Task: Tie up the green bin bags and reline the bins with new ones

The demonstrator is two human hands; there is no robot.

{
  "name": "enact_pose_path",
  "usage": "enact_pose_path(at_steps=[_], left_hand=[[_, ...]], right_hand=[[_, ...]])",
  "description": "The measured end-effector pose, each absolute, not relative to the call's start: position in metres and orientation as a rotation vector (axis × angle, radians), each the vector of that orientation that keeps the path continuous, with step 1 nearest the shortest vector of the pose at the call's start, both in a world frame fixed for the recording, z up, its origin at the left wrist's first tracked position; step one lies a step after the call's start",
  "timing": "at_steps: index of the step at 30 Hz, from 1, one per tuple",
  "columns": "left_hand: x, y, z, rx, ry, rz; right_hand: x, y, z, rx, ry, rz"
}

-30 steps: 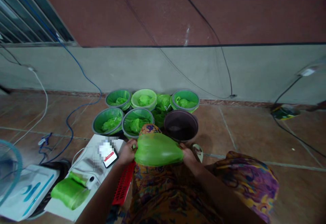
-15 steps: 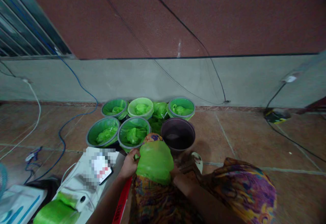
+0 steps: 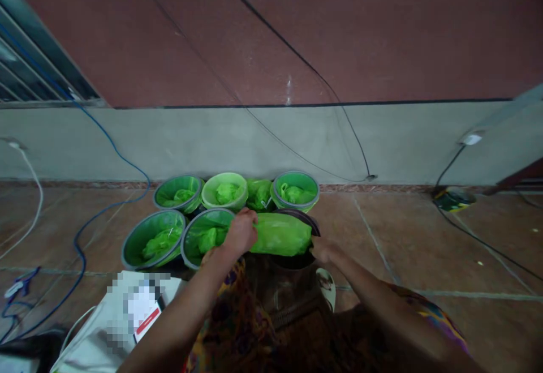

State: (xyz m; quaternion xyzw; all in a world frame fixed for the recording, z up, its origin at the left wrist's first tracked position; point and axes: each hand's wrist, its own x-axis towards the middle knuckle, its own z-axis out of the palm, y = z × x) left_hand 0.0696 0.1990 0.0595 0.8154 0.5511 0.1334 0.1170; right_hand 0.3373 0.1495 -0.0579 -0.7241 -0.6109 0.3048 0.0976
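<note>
The left hand (image 3: 242,230), fingers curled tight, grips the green bag (image 3: 280,234) at 9 o'clock. The bag spans over the dark bucket (image 3: 292,262); the right hand (image 3: 323,248) pinches it at 3 o'clock. Pulling both ends evenly should keep it smooth.

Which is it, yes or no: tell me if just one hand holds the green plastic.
No, the left hand grips one end of the green plastic and the right hand the other.
</note>
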Motion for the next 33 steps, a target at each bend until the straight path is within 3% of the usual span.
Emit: enact_pose_path(at_steps=[3,7,11,15,24,28,33], left_hand=[[0.107,0.216,0.026,2.407,1.534,0.047],[0.139,0.237,-0.014,2.232,1.42,-0.07],[0.158,0.253,-0.044,1.863,1.244,0.061],[0.167,0.261,-0.065,1.459,1.014,0.195],[0.155,0.27,-0.057,2.382,1.258,-0.204],[0.144,0.279,-0.048,2.4,1.44,-0.278],[0.146,0.28,-0.04,2.217,1.619,-0.225]], right_hand=[[0.345,0.147,-0.057,-2.206,-1.855,0.922],[0.344,0.151,-0.043,-2.11,-1.941,0.989],[0.333,0.165,-0.036,-1.949,-1.881,1.199],[0.328,0.184,-0.051,-1.988,-1.839,1.153],[0.348,0.214,-0.066,-1.99,-2.033,1.191],[0.368,0.212,-0.05,-1.97,-2.321,1.246],[0.367,0.209,-0.048,-1.999,-2.3,1.229]])
